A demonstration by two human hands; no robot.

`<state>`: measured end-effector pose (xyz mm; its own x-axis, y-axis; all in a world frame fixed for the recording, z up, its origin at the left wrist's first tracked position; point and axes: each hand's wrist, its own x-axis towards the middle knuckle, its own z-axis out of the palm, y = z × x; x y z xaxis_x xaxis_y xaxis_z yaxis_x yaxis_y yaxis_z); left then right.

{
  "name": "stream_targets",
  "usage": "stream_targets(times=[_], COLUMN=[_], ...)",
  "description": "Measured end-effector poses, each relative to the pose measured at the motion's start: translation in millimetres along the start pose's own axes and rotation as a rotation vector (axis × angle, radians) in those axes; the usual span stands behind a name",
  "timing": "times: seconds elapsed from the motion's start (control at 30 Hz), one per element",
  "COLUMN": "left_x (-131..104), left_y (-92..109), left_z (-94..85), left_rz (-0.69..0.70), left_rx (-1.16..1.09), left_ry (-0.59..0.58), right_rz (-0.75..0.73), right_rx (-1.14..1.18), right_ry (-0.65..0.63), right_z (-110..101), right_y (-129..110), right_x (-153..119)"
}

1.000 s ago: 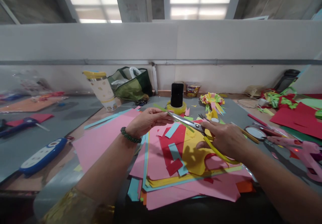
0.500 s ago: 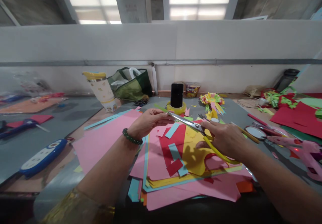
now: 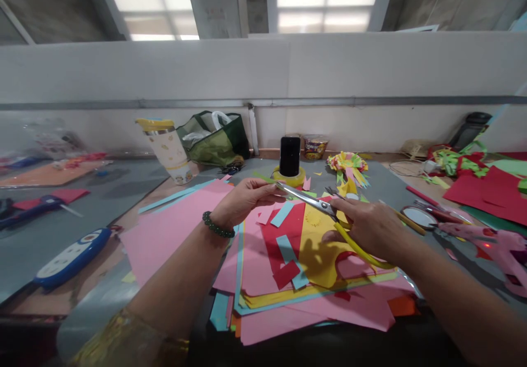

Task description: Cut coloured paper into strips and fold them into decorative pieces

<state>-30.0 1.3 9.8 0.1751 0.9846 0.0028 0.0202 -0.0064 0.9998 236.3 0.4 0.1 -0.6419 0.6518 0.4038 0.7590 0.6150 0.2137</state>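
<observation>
Okay, left hand (image 3: 242, 199) is raised above the paper stack (image 3: 304, 279), fingers drawn together and pinching a thin green paper strip (image 3: 267, 180) so it stays taut and level for the blades. A green bead bracelet (image 3: 217, 227) sits on that wrist. Right hand (image 3: 370, 227) is closed through the yellow handles of the scissors (image 3: 317, 206), blades pointing left toward the pinched strip and meeting it just past the left fingertips. Whether the blades are parted or fully closed is hard to tell from this angle; they look nearly together.

Both hands hover over the stack, so offcuts land on the loose pink, red, yellow and blue sheets there.

Behind the hands, a phone (image 3: 290, 155) stands upright in a yellow tape roll (image 3: 290, 178), propped to face the person. Further left are a lidded tumbler (image 3: 167, 147) and a green bag (image 3: 214, 139). A paper flower (image 3: 347, 163) lies right of the phone. At far right a pink glue gun (image 3: 489, 243) rests on the table (image 3: 53, 240), near a small round mirror (image 3: 414, 217). A blue case (image 3: 68, 257) lies at left.
</observation>
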Motion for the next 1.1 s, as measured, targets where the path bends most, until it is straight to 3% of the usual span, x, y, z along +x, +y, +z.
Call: stream_targets(times=[0.5, 0.63, 0.73, 1.1], left_x=[-0.3, -0.7, -1.4, -3.1], left_y=[-5.3, -3.5, 0.0, 7.8], left_z=[11.3, 9.0, 4.3, 0.1], left_rz=[0.008, -0.006, -0.008, -0.127], left_rx=[-0.151, -0.070, -0.001, -0.069], left_ry=[-0.092, -0.115, -0.101, -0.036], right_rz=[0.009, 0.032, 0.049, 0.064], right_rx=[0.003, -0.021, -0.044, -0.107], right_ry=[-0.011, -0.027, -0.052, -0.109], right_z=[5.9, 5.6, 3.6, -0.8], right_y=[-0.7, -2.3, -3.8, -6.7], right_x=[-1.0, -0.7, -0.2, 0.1])
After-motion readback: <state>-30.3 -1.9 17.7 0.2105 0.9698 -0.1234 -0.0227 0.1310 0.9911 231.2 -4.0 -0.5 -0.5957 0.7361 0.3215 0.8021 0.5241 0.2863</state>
